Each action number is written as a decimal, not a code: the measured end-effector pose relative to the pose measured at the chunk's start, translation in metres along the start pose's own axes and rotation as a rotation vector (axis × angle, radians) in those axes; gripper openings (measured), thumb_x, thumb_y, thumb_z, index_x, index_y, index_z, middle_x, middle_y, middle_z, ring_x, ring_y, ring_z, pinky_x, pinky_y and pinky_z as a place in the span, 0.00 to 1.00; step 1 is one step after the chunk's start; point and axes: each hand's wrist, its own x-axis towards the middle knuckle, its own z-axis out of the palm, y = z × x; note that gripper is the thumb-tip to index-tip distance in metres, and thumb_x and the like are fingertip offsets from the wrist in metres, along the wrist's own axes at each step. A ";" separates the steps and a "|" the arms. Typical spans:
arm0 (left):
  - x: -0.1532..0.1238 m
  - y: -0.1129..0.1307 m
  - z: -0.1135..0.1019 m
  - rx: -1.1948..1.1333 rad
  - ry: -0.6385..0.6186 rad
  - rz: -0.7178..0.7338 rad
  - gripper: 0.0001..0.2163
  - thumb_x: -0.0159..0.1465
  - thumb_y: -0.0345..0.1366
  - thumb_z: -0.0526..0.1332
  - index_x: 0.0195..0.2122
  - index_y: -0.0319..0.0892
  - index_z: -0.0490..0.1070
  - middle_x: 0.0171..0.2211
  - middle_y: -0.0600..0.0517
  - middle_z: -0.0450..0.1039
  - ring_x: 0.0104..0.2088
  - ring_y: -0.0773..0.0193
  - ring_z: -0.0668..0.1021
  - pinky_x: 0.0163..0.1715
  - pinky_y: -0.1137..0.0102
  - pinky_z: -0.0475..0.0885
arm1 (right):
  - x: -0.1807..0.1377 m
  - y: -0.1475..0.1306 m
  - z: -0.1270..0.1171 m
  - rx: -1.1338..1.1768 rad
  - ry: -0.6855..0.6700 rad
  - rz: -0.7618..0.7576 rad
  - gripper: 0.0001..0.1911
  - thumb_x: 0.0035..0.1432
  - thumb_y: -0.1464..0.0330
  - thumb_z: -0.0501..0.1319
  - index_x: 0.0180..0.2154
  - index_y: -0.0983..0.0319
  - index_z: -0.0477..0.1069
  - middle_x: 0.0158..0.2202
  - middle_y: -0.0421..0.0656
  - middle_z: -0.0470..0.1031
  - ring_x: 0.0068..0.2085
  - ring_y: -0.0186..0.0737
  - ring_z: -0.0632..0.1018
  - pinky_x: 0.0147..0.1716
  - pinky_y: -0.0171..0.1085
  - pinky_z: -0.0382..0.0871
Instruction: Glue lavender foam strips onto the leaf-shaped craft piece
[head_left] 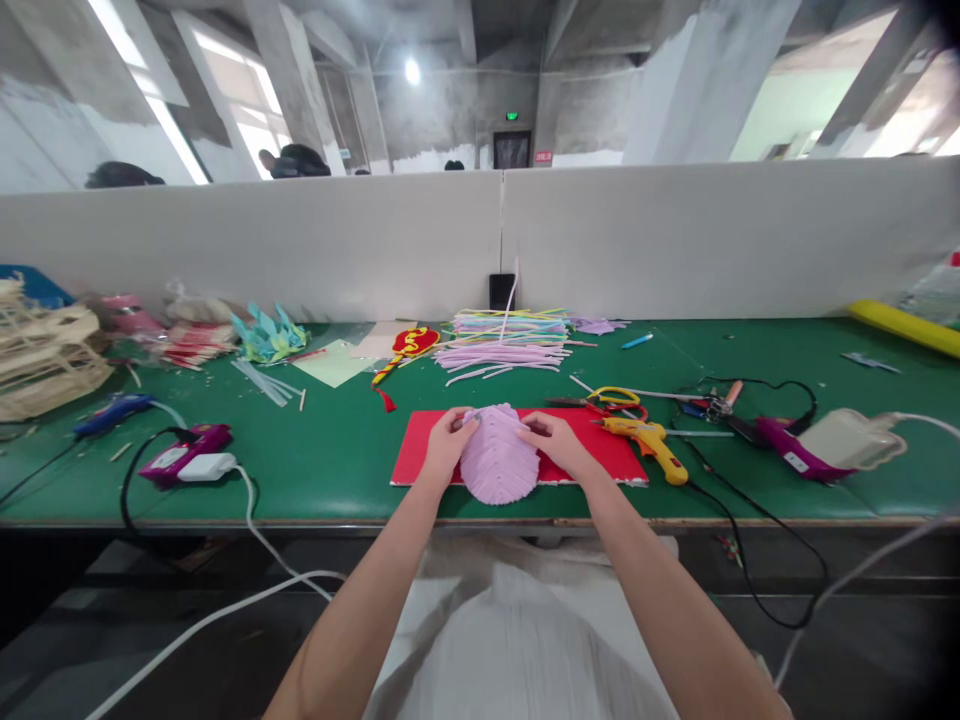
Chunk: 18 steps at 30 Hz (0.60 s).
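Note:
A lilac oval piece (499, 460), made of strips set in a chevron pattern like a leaf, is held between my two hands. My left hand (451, 440) pinches its upper left edge, and my right hand (553, 440) grips the upper right edge. Beneath lies a red board (417, 448) with a pale front edge. Just right of my right hand, a yellow hot glue gun (651, 446) rests partly on the board. Scissors with yellow and red handles (616, 398) lie behind it. Farther back is a pile of pastel pipe cleaners (502, 356), mostly lilac in front.
A red and yellow fan-shaped ornament (414, 344) with a tassel lies behind the board. Purple power strips (187, 456) with cables sit on both sides. At left are a blue glue gun (114, 414), teal leaf-like pieces (271, 334) and a wooden model (49, 350). A white partition (337, 240) bounds the table.

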 end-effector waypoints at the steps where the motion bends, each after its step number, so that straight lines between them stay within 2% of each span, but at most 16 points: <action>1: 0.000 0.000 0.001 -0.020 -0.023 -0.002 0.19 0.49 0.44 0.66 0.40 0.40 0.72 0.32 0.51 0.76 0.32 0.64 0.76 0.32 0.72 0.68 | 0.001 0.001 -0.001 0.011 0.022 0.008 0.19 0.45 0.54 0.65 0.32 0.62 0.72 0.32 0.41 0.75 0.34 0.38 0.73 0.37 0.38 0.66; 4: -0.001 0.000 0.002 -0.064 -0.129 -0.007 0.23 0.49 0.45 0.67 0.45 0.40 0.71 0.34 0.49 0.77 0.32 0.63 0.76 0.32 0.71 0.69 | 0.004 0.005 -0.005 0.034 0.104 0.031 0.20 0.45 0.52 0.64 0.32 0.62 0.71 0.29 0.40 0.74 0.32 0.37 0.72 0.33 0.37 0.65; 8: -0.002 -0.001 0.001 -0.032 -0.285 0.024 0.23 0.50 0.42 0.67 0.47 0.39 0.72 0.40 0.47 0.77 0.40 0.60 0.76 0.41 0.68 0.69 | 0.006 0.007 -0.008 0.043 0.178 0.044 0.21 0.47 0.49 0.61 0.33 0.61 0.70 0.29 0.40 0.73 0.30 0.36 0.71 0.30 0.35 0.64; 12: -0.001 -0.002 0.000 0.016 -0.332 0.025 0.21 0.51 0.43 0.66 0.44 0.39 0.74 0.45 0.46 0.76 0.46 0.57 0.75 0.47 0.67 0.67 | 0.002 0.002 -0.004 0.005 0.098 0.027 0.20 0.45 0.51 0.64 0.32 0.61 0.72 0.30 0.40 0.74 0.32 0.37 0.72 0.32 0.36 0.64; 18: 0.002 -0.004 0.001 0.104 -0.354 -0.006 0.19 0.50 0.44 0.67 0.39 0.38 0.75 0.39 0.48 0.77 0.40 0.58 0.75 0.42 0.67 0.68 | -0.001 -0.004 0.000 -0.069 0.016 -0.011 0.17 0.47 0.55 0.64 0.32 0.62 0.73 0.32 0.41 0.75 0.33 0.37 0.72 0.35 0.37 0.65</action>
